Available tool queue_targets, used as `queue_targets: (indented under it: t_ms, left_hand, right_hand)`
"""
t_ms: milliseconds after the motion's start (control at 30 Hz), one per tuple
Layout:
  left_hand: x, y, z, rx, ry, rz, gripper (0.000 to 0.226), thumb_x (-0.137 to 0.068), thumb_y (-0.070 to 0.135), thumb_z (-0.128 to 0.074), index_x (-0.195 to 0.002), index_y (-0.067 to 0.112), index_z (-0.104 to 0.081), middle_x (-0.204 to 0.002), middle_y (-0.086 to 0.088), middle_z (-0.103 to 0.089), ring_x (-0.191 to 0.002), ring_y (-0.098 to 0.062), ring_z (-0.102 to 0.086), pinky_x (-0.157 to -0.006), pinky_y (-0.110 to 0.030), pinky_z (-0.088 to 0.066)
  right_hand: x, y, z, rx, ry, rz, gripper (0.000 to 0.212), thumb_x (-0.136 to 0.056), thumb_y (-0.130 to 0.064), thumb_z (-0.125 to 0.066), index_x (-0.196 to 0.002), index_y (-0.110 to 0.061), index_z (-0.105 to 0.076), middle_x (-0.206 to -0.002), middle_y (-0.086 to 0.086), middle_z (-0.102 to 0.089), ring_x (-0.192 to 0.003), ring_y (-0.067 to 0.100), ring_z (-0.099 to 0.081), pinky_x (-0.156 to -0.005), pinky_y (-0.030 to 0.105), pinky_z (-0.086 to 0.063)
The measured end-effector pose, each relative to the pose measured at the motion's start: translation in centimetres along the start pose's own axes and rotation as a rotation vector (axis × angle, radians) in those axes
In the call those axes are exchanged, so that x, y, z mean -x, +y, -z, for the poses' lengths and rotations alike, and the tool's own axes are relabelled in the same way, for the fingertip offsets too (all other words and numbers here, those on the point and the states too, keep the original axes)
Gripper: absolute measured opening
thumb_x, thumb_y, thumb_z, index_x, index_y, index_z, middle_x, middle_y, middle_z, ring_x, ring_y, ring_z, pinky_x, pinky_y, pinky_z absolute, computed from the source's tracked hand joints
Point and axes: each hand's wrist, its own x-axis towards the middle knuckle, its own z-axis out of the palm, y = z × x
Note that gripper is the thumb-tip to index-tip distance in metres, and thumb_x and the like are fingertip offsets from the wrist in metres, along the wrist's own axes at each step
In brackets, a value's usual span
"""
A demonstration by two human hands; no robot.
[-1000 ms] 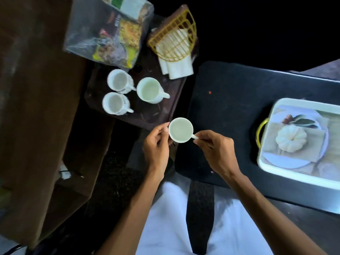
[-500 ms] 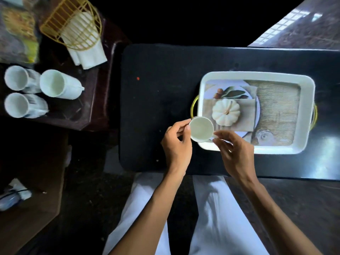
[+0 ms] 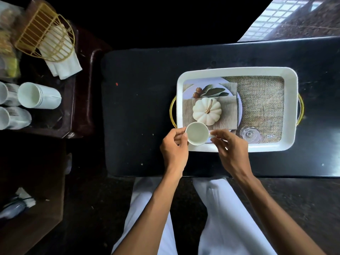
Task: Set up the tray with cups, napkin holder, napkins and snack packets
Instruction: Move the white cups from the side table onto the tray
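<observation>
A white tray (image 3: 290, 100) with gold handles and a printed pumpkin picture lies on the black table (image 3: 139, 111). A white cup (image 3: 196, 133) is over the tray's near left corner; whether it touches the tray I cannot tell. My left hand (image 3: 174, 150) grips its left side and my right hand (image 3: 230, 151) pinches its handle. Three more white cups (image 3: 36, 95) stand on a dark side tray (image 3: 81, 100) at the left. A yellow wire napkin holder (image 3: 46, 32) lies tilted over white napkins (image 3: 62, 65). Snack packets (image 3: 7, 52) show at the far left edge.
A brown stand (image 3: 36, 208) sits at the lower left with a small object on it. My white-trousered legs are below the table's near edge. A patterned floor or window shows at the top right.
The cup, held in both hands, has moved right from the side tray across the black table to the white tray's near left corner. The view has swung right with it.
</observation>
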Motion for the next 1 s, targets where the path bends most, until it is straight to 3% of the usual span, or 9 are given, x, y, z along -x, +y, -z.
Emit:
queue_targets:
  t_ms: [100,267,600,733,867,1000]
  left_hand:
    - [0.0,-0.2,-0.3,-0.003,0.008,0.004,0.018,-0.096,0.009,-0.064,-0.102,0.023,-0.074,-0.098,0.0,-0.077,-0.097,-0.018,-0.074,-0.092,-0.045,-0.061]
    - [-0.1,-0.3,-0.5,-0.015,0.008,-0.026,0.018,-0.095,0.009,-0.065,-0.101,0.023,-0.075,-0.098,0.002,-0.077,-0.096,-0.017,-0.075,-0.091,-0.044,-0.062]
    - [-0.5,-0.4,0.7,-0.118,-0.041,-0.052,0.014,-0.095,0.012,-0.064,-0.099,0.023,-0.071,-0.094,0.005,-0.076,-0.09,-0.015,-0.074,-0.087,-0.04,-0.063]
    - [-0.7,0.1,1.9,-0.14,-0.07,-0.074,0.017,-0.098,0.02,-0.061,-0.109,0.024,-0.073,-0.102,0.012,-0.074,-0.097,-0.003,-0.071,-0.087,-0.032,-0.061]
    - [-0.8,0.5,4.3,-0.083,-0.06,-0.07,0.018,-0.099,0.023,-0.06,-0.112,0.026,-0.073,-0.109,0.01,-0.075,-0.104,-0.008,-0.071,-0.093,-0.039,-0.061]
    - [-1.3,1.3,8.0,-0.035,-0.022,-0.111,0.018,-0.099,0.023,-0.061,-0.11,0.028,-0.073,-0.108,0.01,-0.075,-0.103,-0.005,-0.072,-0.093,-0.039,-0.061]
  right_hand:
    - [-0.1,0.6,-0.1,0.004,-0.007,-0.005,0.013,-0.089,-0.002,-0.071,-0.102,-0.005,-0.072,-0.09,-0.006,-0.07,-0.083,-0.017,-0.064,-0.077,-0.002,-0.043]
    - [-0.3,1.0,-0.3,-0.006,-0.013,0.001,0.012,-0.09,-0.004,-0.071,-0.101,-0.005,-0.071,-0.091,-0.005,-0.071,-0.084,0.007,-0.07,-0.079,0.001,-0.046]
    - [-0.3,0.6,-0.6,-0.007,-0.045,-0.007,0.012,-0.09,-0.004,-0.071,-0.102,-0.007,-0.07,-0.093,-0.005,-0.072,-0.086,0.01,-0.071,-0.079,0.003,-0.047]
    - [0.4,-0.3,-0.5,0.075,-0.028,0.009,0.026,-0.088,-0.002,-0.071,-0.113,-0.008,-0.069,-0.107,-0.002,-0.073,-0.095,0.017,-0.069,-0.089,0.023,-0.053]
    - [0.8,-2.4,-0.4,0.148,0.119,0.122,0.032,-0.085,0.0,-0.072,-0.114,-0.015,-0.069,-0.112,-0.006,-0.07,-0.102,0.021,-0.063,-0.085,0.021,-0.046]
    - [0.7,-5.7,-2.0,0.065,0.135,0.155,0.03,-0.086,-0.005,-0.073,-0.113,-0.018,-0.068,-0.107,-0.012,-0.066,-0.096,0.02,-0.066,-0.081,0.031,-0.054]
